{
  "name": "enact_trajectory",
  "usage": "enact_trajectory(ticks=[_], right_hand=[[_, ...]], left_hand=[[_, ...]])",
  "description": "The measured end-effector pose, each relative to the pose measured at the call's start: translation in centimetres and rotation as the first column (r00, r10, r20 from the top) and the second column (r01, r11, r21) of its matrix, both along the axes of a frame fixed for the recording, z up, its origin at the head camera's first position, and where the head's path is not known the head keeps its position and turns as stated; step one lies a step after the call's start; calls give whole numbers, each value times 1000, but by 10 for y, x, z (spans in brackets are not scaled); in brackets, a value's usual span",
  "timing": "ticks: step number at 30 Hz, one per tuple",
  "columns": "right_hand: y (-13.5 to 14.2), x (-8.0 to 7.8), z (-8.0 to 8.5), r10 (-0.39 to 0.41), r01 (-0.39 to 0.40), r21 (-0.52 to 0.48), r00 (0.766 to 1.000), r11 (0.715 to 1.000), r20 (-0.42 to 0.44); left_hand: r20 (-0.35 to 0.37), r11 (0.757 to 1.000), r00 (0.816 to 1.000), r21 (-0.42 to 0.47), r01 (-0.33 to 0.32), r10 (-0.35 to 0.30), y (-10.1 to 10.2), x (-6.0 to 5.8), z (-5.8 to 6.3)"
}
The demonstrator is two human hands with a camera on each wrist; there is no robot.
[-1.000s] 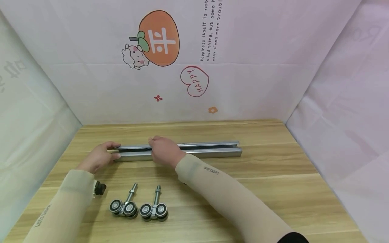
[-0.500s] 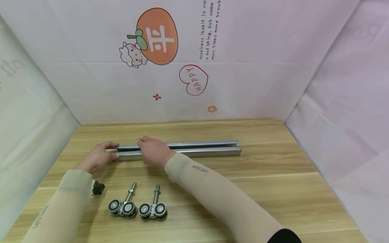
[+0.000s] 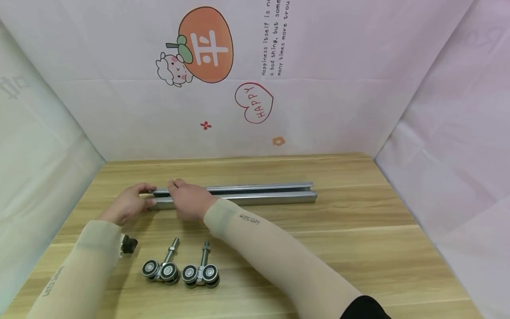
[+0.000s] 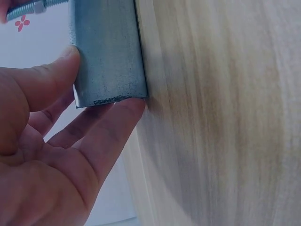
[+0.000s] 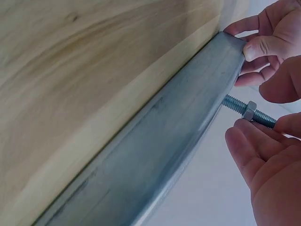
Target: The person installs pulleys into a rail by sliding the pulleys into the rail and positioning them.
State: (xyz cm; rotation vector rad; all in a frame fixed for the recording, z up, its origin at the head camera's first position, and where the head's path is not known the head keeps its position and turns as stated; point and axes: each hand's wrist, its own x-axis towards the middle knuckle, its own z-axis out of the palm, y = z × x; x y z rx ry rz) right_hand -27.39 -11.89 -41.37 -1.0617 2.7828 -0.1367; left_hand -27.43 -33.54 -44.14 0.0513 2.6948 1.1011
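Observation:
A grey metal channel rail (image 3: 263, 199) lies across the table, slot facing up. My left hand (image 3: 125, 204) holds its left end. In the left wrist view the thumb presses the rail's upper edge and the fingers sit against the cut end (image 4: 110, 92). My right hand (image 3: 189, 201) is over the slot near that end. In the right wrist view its fingers pinch a threaded bolt (image 5: 235, 104) with a hex nut (image 5: 249, 110), which stands up out of the slot. The bolt's lower part is hidden inside the rail.
Nearer me on the wooden table (image 3: 358, 257) lie two roller trolleys, a left one (image 3: 169, 271) and a right one (image 3: 210, 274), each with paired wheels and a threaded bolt pointing away. White printed cloth (image 3: 318, 110) stands behind and at both sides.
My right hand has slid leftward along the rail, closer to my left hand. The left hand keeps its hold on the rail's end, and the rail and the two trolleys stay in place.

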Motion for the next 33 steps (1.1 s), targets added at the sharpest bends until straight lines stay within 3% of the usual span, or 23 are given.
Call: enact_trajectory(ticks=[9,26,33], right_hand=[[-22,0,4,13,-13,14,1000,1000,15],[-44,-4,-1,4,-3,-18,998,1000,66],[-45,-5,-1,-12,13,-12,996,1000,91]], left_hand=[[-4,1000,1000,8,14,-14,-5,1,5],[13,995,1000,94,22,-23,-5,-2,0],[-1,997,1000,69,23,-23,-4,-2,-1]])
